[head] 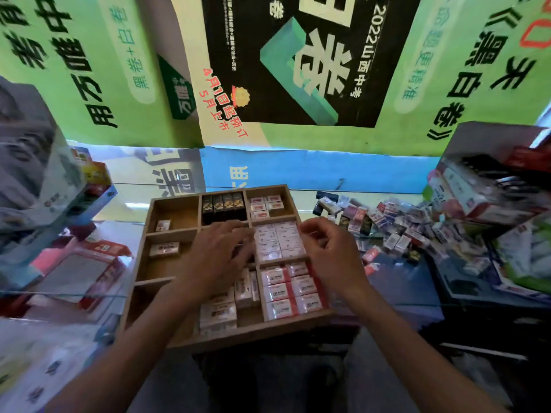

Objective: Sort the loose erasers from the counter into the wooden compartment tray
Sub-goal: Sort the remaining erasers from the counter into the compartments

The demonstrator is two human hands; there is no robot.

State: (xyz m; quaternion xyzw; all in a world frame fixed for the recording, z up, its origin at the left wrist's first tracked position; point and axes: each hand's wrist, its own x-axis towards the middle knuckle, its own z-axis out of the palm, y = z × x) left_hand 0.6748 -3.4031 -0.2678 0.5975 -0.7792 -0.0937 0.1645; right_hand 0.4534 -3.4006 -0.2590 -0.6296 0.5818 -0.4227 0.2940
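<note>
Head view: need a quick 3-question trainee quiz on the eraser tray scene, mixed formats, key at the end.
1. True or false: the black erasers sit in the back middle compartment of the wooden tray.
2. Multiple choice: where is the pile of loose erasers? A) left of the tray B) right of the tray C) inside the tray
3. Fill in: the back left compartment holds ___ eraser(s).

Key: 1 true; 2 B; 3 one. Note: the left hand and right hand are both over the tray, fingers blurred.
</note>
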